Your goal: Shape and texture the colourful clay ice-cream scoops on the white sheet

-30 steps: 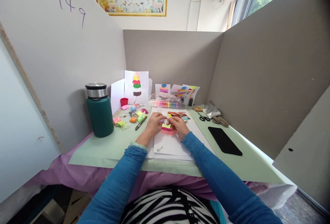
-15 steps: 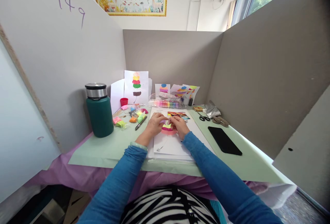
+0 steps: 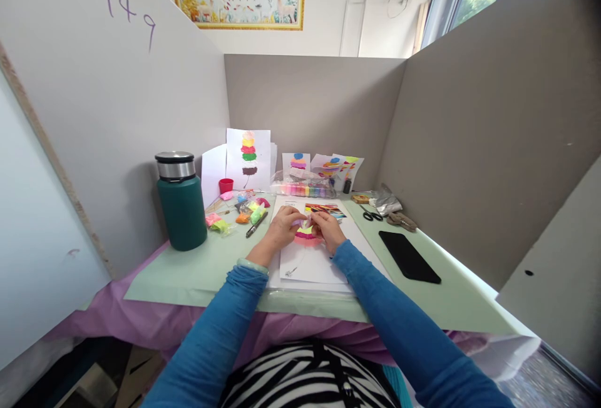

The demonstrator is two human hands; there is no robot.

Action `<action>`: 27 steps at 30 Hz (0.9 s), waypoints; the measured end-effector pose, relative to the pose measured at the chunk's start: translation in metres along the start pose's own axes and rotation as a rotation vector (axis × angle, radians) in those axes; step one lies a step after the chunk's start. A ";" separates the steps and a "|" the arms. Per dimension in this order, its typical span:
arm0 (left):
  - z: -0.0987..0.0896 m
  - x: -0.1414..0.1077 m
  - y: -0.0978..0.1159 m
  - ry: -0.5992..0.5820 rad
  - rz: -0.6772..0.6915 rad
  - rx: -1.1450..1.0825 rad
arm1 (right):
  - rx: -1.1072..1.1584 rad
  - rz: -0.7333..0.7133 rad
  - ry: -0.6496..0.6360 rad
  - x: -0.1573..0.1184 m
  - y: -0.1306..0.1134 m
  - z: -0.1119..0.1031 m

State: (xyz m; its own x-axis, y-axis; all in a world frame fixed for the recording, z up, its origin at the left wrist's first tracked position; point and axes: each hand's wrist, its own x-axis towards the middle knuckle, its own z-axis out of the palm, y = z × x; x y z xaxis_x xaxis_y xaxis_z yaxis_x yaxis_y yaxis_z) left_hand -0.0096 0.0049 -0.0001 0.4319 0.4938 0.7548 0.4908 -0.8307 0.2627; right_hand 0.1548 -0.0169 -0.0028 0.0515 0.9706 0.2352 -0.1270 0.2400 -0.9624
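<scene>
My left hand (image 3: 283,226) and my right hand (image 3: 327,228) meet over a white sheet (image 3: 312,268), fingertips close together. Both pinch a small pale purple piece (image 3: 302,223), partly hidden by the fingers; it looks like soft clay, perhaps with clear wrapping. Beneath the hands, the sheet bears curved bands of yellow, dark pink and light pink, with a thin drawn line running down to its lower left. A second printed paper with a colourful striped picture (image 3: 325,210) lies just behind the hands.
Left stand a green bottle (image 3: 182,214), a red cup (image 3: 226,185), bright clay lumps (image 3: 243,217) and a pen (image 3: 256,224). Right are scissors (image 3: 372,214), a black phone (image 3: 409,256) and brown twine (image 3: 402,221). Behind are a bag of coloured sticks (image 3: 305,189) and a propped drawing (image 3: 248,158).
Almost nothing differs. The fingers of both hands have shifted very slightly around the pale purple piece; the sheet and table items stay where they were.
</scene>
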 end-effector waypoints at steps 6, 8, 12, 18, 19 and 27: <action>0.000 0.000 0.000 0.005 0.012 -0.006 | -0.002 0.012 0.009 -0.001 -0.001 0.000; 0.000 0.000 0.000 0.003 0.009 -0.005 | -0.007 0.010 0.011 -0.001 -0.002 0.000; 0.000 0.000 0.000 -0.002 0.004 -0.003 | -0.016 -0.012 0.019 -0.001 -0.001 0.000; 0.000 0.000 0.000 0.017 0.006 0.023 | -0.046 -0.071 0.025 0.000 0.004 0.001; 0.000 0.000 0.000 0.018 0.007 0.026 | -0.050 -0.080 0.026 0.001 0.005 0.000; -0.002 0.000 0.003 0.006 -0.005 0.058 | -0.101 -0.149 0.042 0.005 0.011 -0.001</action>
State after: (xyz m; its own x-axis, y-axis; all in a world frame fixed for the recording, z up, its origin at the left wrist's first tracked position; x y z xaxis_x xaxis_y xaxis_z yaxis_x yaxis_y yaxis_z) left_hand -0.0099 0.0020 0.0023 0.4252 0.4961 0.7570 0.5358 -0.8121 0.2313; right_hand 0.1552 -0.0094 -0.0122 0.1041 0.9222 0.3723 -0.0151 0.3758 -0.9266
